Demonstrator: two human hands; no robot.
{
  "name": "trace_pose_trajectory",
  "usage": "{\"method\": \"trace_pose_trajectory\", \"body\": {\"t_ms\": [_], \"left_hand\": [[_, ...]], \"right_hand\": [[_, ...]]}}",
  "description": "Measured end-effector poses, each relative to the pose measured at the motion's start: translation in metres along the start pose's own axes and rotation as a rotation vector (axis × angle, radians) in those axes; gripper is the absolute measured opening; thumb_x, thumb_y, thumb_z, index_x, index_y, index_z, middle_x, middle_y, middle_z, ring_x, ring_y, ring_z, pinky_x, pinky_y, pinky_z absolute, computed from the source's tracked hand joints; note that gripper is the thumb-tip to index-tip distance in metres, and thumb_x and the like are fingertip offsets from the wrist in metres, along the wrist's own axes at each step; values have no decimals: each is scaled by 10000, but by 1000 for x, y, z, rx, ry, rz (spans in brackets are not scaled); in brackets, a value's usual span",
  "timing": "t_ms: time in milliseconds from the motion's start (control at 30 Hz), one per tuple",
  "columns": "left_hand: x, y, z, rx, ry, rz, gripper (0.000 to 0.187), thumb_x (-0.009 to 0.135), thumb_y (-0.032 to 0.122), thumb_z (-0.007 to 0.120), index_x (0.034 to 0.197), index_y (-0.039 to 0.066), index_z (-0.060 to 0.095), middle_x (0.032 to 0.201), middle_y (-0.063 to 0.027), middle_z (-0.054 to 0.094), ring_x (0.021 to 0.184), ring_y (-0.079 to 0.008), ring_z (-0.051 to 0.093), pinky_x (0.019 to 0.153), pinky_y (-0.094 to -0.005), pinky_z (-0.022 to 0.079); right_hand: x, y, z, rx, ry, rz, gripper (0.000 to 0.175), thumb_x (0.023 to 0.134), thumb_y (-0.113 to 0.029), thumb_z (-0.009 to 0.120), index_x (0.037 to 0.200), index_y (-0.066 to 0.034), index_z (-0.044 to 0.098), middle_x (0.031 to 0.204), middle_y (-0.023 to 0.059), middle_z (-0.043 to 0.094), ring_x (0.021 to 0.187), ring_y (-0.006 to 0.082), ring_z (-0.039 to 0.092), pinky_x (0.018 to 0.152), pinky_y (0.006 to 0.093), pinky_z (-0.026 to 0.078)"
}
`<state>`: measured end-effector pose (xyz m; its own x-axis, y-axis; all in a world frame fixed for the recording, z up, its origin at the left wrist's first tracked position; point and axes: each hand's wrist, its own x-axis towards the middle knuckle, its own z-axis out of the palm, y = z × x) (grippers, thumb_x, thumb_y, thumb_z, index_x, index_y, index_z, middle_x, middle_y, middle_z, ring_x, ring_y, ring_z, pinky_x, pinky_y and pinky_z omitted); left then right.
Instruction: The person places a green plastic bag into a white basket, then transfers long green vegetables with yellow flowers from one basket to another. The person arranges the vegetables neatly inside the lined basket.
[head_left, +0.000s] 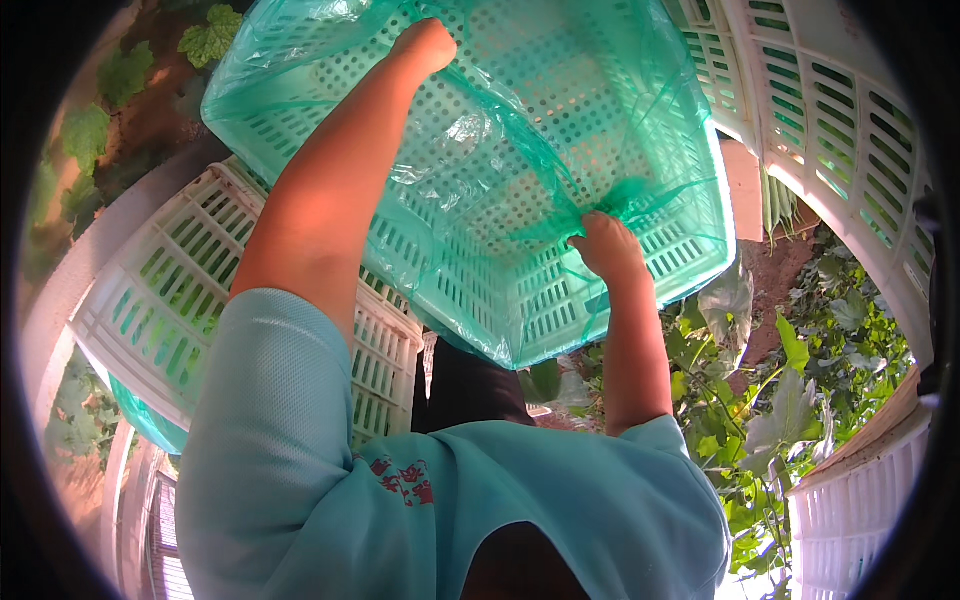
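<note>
A white slatted plastic crate (480, 274) stands before me, with a thin green plastic bag (517, 142) spread inside and over its rim. The crate's perforated floor shows through the film. My left hand (427, 46) is a fist near the far side, closed on a gathered fold of the bag. A twisted strand of film runs from it down to my right hand (611, 247). At the near right wall, my right hand pinches a bunched part of the same bag. I see no produce in this crate.
At left, another white crate (187, 255) shows green contents through its slats. White crates (825, 105) rise at upper right, and another (855, 510) stands at lower right. Long green pods (778, 202) lie beside a board. Leafy vines (780, 420) grow at right.
</note>
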<state>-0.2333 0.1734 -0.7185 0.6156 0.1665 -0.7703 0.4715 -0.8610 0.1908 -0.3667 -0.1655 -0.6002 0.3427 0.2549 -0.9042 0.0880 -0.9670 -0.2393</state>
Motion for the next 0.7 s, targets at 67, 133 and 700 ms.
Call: {"method": "trace_pose_trajectory", "body": {"t_ms": [67,133,700], "left_hand": [[-26,9,8,-74,162,153,276,857,175,447,1051,66,610,1041,-142,642,956,-329,603,809,-414,486],[-44,15,10,-83,186,219,263,927,254,424,1087,135,595,1043,-80,639,929,-292,605,797,-378,485],[-177,39,133,483,-639,70,376,853,173,542,1222,107,564,1301,-90,522,1130,-339,520,939,-657,315]], "right_hand": [[-48,19,-16,354,634,-291,260,787,-79,665,1043,-45,638,1093,130,631,1081,302,572,900,368,471],[-74,53,-23,294,1220,-97,343,754,28,672,1087,-35,619,1145,115,610,1087,272,569,937,363,449],[-51,161,106,1121,549,129,503,915,-385,489,1307,-74,440,1278,88,511,1139,271,504,957,440,403]]}}
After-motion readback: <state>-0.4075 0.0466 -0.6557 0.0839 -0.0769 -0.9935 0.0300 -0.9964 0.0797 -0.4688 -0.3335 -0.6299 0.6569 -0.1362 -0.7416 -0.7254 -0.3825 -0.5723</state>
